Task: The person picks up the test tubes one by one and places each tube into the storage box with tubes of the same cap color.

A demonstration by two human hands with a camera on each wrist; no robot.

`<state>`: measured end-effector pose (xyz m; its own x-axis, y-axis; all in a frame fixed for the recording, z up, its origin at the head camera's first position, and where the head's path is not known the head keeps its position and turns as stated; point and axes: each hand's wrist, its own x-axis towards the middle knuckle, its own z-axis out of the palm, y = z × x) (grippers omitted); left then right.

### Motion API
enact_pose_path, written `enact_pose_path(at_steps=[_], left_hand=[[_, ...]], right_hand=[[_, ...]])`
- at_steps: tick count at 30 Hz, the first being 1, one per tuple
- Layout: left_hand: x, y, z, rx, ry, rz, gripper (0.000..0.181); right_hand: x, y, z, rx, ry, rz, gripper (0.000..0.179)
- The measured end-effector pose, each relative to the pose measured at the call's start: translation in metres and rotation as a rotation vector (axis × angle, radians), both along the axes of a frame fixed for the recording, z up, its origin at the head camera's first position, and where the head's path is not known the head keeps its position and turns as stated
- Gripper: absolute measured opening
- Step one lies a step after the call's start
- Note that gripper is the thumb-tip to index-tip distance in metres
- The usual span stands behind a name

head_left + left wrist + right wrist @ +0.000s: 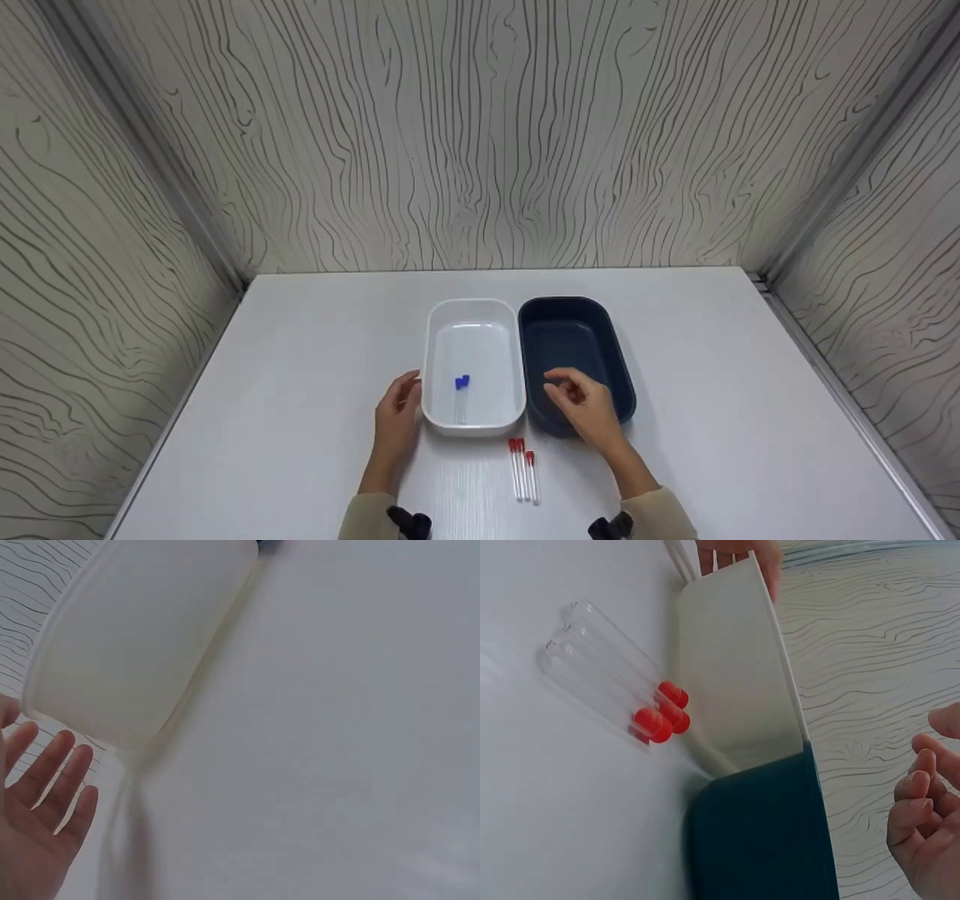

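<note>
My left hand (pixel 397 412) is beside the left wall of a white bin (pixel 474 430), its fingers loosely bent and spread near the rim. In the left wrist view the fingers (pixel 64 780) hold nothing. Two blue-capped test tubes (pixel 460 401) lie inside the white bin. Over the dark blue bin (pixel 626 382) hovers my right hand (pixel 589 409), thumb and index finger apart, nothing between them. Three red-capped test tubes (pixel 524 476) lie side by side on the table, in front of the two bins. Their clear bodies show in the right wrist view.
Both bins stand next to each other on a white table (pixel 300 390). Wood-grain panels (pixel 480 135) rise behind and at both sides. A metal rail (pixel 847 405) runs along the table's right edge.
</note>
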<state>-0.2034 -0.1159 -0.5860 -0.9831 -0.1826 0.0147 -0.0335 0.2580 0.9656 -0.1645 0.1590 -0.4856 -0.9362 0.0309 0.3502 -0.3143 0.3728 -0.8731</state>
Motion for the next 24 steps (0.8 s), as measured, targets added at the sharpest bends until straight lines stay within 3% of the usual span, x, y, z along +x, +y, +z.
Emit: enact_pose_path(at_steps=[4,15,19,24], left_hand=[[0.004,-0.001,0.004,-0.020,0.013,0.028,0.031],[0.019,-0.006,0.008,-0.058,0.028,0.061,0.024],[0.025,-0.006,0.008,-0.068,0.010,0.058,0.022],[0.030,-0.006,0.010,-0.060,0.064,0.053,0.019]], right_hand=[[0.001,0.016,-0.002,0.015,0.018,-0.041,0.012],[0.005,0.065,-0.013,-0.056,-0.075,-0.224,0.014],[0.001,0.080,-0.028,-0.071,-0.094,-0.279,0.015],[-0.009,0.098,-0.057,-0.088,-0.161,-0.358,0.016]])
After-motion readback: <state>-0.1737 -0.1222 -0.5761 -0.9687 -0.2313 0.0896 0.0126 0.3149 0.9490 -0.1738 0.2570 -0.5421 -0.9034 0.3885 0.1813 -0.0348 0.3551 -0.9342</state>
